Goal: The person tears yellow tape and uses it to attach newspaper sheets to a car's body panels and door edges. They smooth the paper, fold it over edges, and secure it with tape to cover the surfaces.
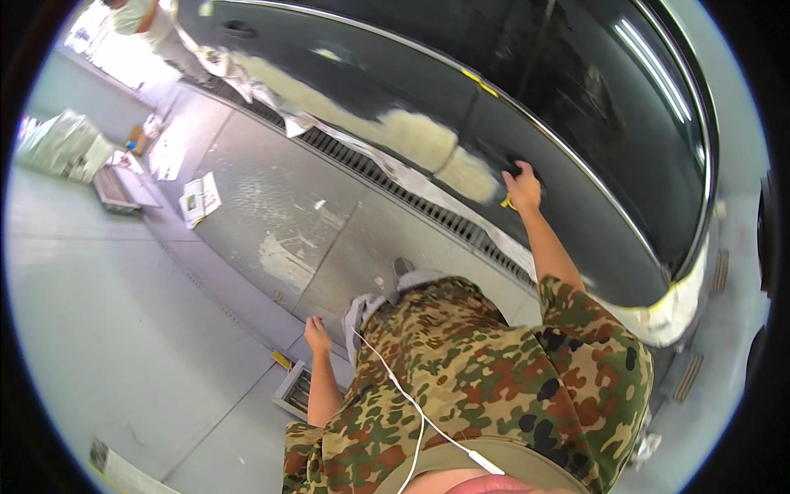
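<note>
My right hand [524,189] reaches up to the side of a dark grey car body [576,216], by a black recessed door handle. Its fingers are bent, and a crumpled strip of yellow tape [508,202] sticks out from beside the palm. Pale filler patches [420,140] spread over the door panel just left of that hand. Low at my left side, away from the car, hangs my left hand [316,336]. Its fingers are curled together, and I see nothing in them.
White masking sheet [395,169] lines the car's lower edge above a floor grating [350,156]. Yellow tape [480,82] marks the window trim. Newspaper [200,200], a plastic bag [66,146] and a metal tray [292,391] lie leftward. Another person [152,25] stands at far left.
</note>
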A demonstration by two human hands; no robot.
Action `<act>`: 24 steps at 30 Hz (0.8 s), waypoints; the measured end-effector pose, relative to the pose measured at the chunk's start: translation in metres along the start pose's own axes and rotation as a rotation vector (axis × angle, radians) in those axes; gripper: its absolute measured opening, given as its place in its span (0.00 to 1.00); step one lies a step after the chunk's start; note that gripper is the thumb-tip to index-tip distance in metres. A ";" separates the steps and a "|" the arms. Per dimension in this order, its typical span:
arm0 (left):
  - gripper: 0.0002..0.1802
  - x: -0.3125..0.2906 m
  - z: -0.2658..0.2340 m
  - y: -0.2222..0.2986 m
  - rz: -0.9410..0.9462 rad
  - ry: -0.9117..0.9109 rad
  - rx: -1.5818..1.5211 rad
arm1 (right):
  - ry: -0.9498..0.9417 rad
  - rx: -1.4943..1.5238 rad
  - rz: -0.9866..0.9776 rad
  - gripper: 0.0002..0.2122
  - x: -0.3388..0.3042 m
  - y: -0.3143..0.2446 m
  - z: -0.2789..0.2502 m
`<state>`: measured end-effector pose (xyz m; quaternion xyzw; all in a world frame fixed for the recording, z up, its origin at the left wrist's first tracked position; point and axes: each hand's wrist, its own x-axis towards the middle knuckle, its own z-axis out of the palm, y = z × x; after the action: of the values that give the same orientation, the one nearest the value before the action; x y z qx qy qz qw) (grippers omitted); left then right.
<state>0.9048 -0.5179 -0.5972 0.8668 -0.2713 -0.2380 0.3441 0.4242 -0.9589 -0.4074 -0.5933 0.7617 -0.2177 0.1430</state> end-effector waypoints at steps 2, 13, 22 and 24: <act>0.16 0.011 0.004 0.009 -0.013 -0.068 -0.020 | -0.046 -0.181 -0.027 0.28 0.006 0.000 0.002; 0.17 -0.006 -0.003 0.007 -0.320 -0.243 -0.292 | -0.186 -0.014 0.088 0.29 0.023 -0.023 0.002; 0.18 -0.033 0.007 -0.016 -0.480 -0.252 -0.339 | -0.301 -0.001 0.089 0.29 -0.028 -0.035 -0.016; 0.19 -0.031 0.012 -0.017 -0.418 -0.300 -0.259 | -0.321 0.028 0.130 0.29 -0.038 -0.040 -0.020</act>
<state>0.8800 -0.4938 -0.6105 0.8079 -0.1021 -0.4618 0.3516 0.4585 -0.9269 -0.3719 -0.5678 0.7627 -0.1211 0.2849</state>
